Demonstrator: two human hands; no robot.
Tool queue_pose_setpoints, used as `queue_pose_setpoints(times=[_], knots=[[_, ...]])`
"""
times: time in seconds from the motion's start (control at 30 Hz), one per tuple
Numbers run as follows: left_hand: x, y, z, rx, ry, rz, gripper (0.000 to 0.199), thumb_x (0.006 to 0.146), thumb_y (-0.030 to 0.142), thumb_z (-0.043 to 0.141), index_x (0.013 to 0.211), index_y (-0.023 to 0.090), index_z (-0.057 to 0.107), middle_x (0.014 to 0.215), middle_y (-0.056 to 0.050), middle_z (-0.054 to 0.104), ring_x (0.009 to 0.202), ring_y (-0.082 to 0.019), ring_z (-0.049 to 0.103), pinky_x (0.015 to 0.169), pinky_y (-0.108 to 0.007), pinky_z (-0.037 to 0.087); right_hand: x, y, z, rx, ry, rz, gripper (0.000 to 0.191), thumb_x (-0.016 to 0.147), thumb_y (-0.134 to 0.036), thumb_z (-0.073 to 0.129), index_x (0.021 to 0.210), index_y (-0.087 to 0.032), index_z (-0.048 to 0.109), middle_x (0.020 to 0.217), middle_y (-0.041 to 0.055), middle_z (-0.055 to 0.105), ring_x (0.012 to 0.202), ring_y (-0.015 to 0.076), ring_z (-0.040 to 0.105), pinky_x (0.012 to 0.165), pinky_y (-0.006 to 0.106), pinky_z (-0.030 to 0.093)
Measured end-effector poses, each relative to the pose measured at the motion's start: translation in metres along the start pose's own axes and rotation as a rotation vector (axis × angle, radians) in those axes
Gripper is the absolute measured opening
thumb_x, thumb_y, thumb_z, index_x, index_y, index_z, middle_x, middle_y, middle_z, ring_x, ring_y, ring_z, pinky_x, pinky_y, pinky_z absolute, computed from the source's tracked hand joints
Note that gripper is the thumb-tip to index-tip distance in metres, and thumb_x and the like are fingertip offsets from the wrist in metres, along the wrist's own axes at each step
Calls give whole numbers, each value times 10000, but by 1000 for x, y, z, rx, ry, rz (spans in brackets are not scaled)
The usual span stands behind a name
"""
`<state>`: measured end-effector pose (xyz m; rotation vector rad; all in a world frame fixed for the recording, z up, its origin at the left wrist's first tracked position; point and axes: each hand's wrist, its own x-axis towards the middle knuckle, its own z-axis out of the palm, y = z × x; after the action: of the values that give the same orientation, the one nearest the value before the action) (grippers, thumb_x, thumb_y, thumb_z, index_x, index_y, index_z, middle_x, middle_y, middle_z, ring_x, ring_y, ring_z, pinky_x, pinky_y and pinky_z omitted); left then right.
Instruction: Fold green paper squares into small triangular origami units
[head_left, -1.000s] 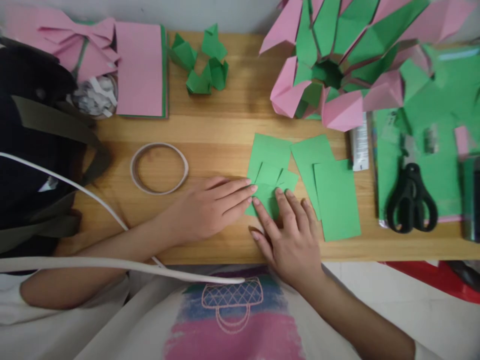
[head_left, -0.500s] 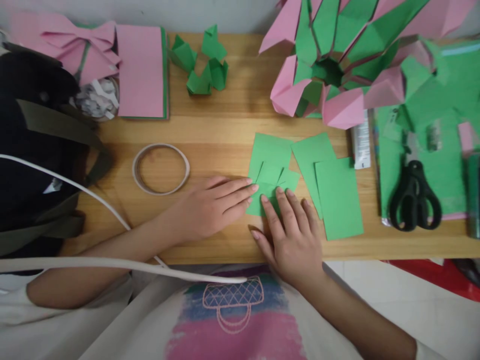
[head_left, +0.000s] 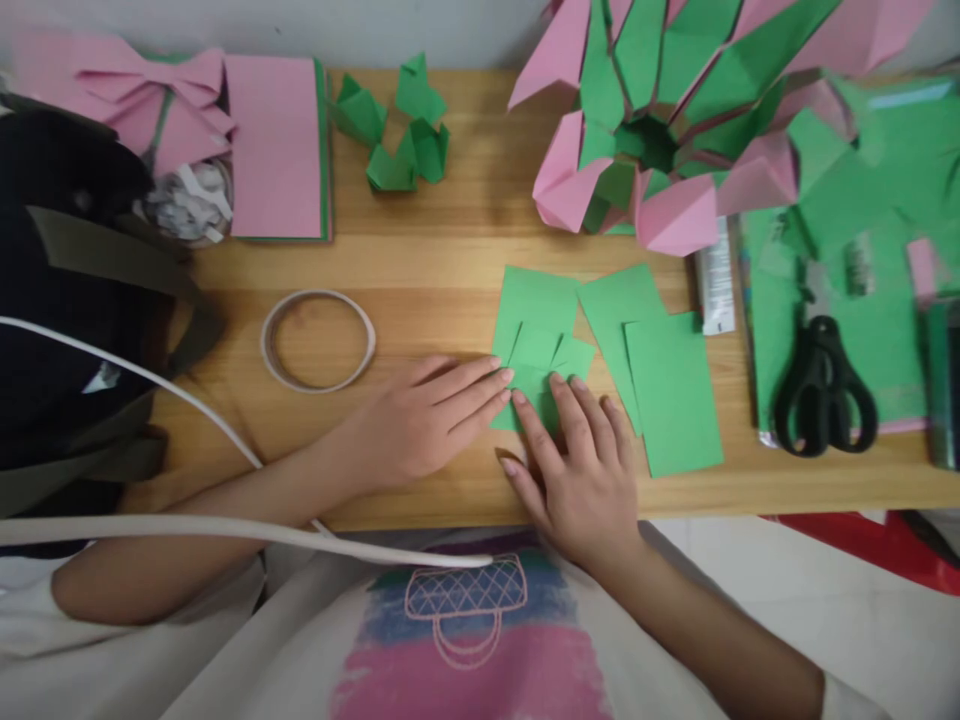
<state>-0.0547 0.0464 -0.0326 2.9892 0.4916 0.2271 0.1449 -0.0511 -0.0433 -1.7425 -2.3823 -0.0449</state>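
Observation:
A partly folded piece of green paper point(head_left: 534, 347) lies on top of a flat green sheet point(head_left: 538, 292) on the wooden table. Stretched out from the left, my left hand point(head_left: 427, 415) rests its fingertips at the left edge of the folded piece. My right hand point(head_left: 581, 455) lies spread, its fingertips on the lower right of the same paper and its thumb down on the wood. Both hands are open and hold nothing. Just right of them are two more green sheets, one point(head_left: 673, 395) overlapping the other point(head_left: 616, 310).
A tape roll point(head_left: 266, 345) lies left. Black scissors point(head_left: 825, 385) rest on green paper at right. Behind stand small green folded pieces point(head_left: 420, 155), a pink paper stack point(head_left: 276, 145) and a large pink-green paper construction point(head_left: 679, 215). A black bag point(head_left: 67, 300) borders the left; a white cable point(head_left: 187, 385) crosses there.
The whole view has shifted slightly. My right index fingertip has moved a little left, closer to my left fingertips. The papers lie as before.

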Motion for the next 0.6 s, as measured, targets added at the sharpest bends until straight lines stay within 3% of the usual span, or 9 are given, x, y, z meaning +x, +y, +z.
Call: queue_pose_setpoints(times=[0.37,0.6], knots=[[1,7,-2,70,15,-12,386,1015,118,303,1202,66,636,1322,-119,646,1240,-269,583,972,-397,442,-1,11,-9,-45,8,71,446,938,-471,524,1292,-220,626,1350,155,622,1270,319,545,1091,487,317],[-1,6,-1,45,-4,-6,392,1009,105,302,1224,57,625,1329,-140,638,1245,-278,576,979,-407,426,-11,27,-9,-99,-3,112,522,908,-456,577,1377,-229,542,1415,141,571,1322,336,497,1133,539,263]])
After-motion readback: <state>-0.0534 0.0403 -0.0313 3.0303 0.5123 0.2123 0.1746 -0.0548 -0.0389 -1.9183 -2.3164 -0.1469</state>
